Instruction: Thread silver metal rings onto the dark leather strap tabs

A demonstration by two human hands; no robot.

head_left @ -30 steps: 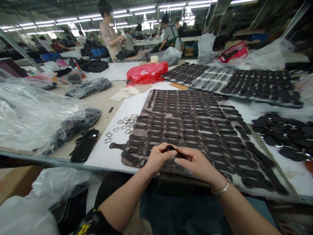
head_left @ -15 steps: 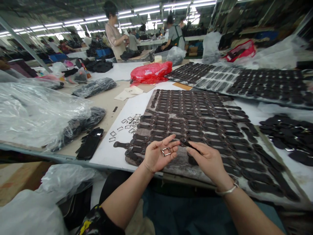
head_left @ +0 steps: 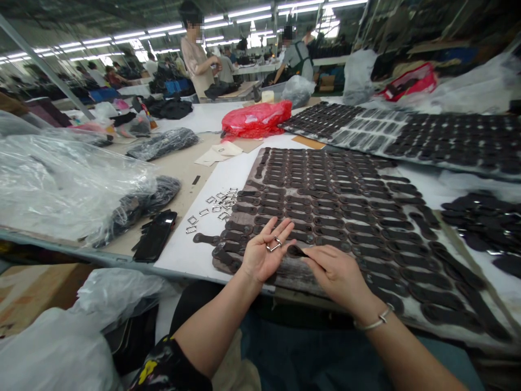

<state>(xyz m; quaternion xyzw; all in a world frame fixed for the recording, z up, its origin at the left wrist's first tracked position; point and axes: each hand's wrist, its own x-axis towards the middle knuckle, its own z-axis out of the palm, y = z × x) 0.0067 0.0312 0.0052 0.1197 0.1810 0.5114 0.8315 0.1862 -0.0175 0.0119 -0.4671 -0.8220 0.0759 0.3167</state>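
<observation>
My left hand is palm up over the front of the board, its fingers spread and slightly curled. A small rectangular metal ring rests on it at the base of the fingers. Just right of it, my right hand pinches a dark strap tab between thumb and fingers; its round end points at my left hand, apart from the ring. Beneath lies a grey board covered in rows of similar dark tabs. More metal rings are scattered on the white tabletop to the left.
A black phone lies near the front edge, beside plastic-wrapped goods. A red plastic bag sits behind the board. Another tab-covered board is at the back right, above a dark pile. Co-workers stand farther back.
My right hand has drawn the tab left and lower, closer to my left palm. On my left hand, the ring has tilted and lies nearer the fingers.
</observation>
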